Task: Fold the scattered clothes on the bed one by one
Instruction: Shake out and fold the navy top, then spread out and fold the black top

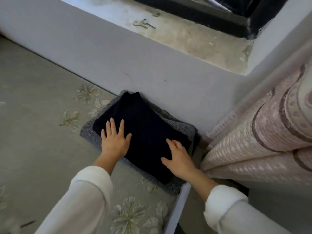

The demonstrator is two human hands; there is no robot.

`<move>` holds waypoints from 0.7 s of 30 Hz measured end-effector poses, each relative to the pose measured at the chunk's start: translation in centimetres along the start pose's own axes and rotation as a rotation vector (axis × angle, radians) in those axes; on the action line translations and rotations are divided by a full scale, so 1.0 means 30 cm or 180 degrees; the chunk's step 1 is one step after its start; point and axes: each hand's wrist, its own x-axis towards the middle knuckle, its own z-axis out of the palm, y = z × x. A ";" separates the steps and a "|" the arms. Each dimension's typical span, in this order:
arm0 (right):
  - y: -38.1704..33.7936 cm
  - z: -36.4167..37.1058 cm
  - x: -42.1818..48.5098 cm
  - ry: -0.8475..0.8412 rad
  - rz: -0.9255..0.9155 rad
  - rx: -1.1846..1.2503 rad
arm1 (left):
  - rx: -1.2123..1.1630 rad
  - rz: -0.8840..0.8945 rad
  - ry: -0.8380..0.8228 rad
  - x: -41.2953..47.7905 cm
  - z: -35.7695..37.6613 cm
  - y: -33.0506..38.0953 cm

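A folded dark navy garment point(143, 129) lies on top of a folded grey knitted garment point(88, 132), stacked in the bed's corner against the wall. My left hand point(114, 141) lies flat on the navy garment's left edge, fingers spread and straight. My right hand point(179, 157) rests flat on its lower right part, fingers straight and pointing up-left. Both arms wear white sleeves. The grey garment shows only as a rim around the navy one.
The bed point(33, 115) has a grey-green cover with embroidered flowers and stretches left and toward me. A grey wall point(118, 56) with a dusty window ledge point(194, 36) stands behind the stack. A pink patterned curtain point(270, 132) hangs at the right.
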 end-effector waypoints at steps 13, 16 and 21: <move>-0.013 0.078 -0.006 -0.0779 -0.0055 -0.1336 | -0.1075 -0.0142 -0.0370 -0.100 -0.012 -0.068; -0.059 0.055 -0.030 -0.0257 -0.0515 -0.1499 | -0.1638 -0.0327 -0.0196 -0.247 0.030 -0.080; -0.188 0.163 -0.118 -0.0093 -0.1293 -0.1681 | -0.1951 -0.1221 -0.0553 -0.626 0.238 -0.158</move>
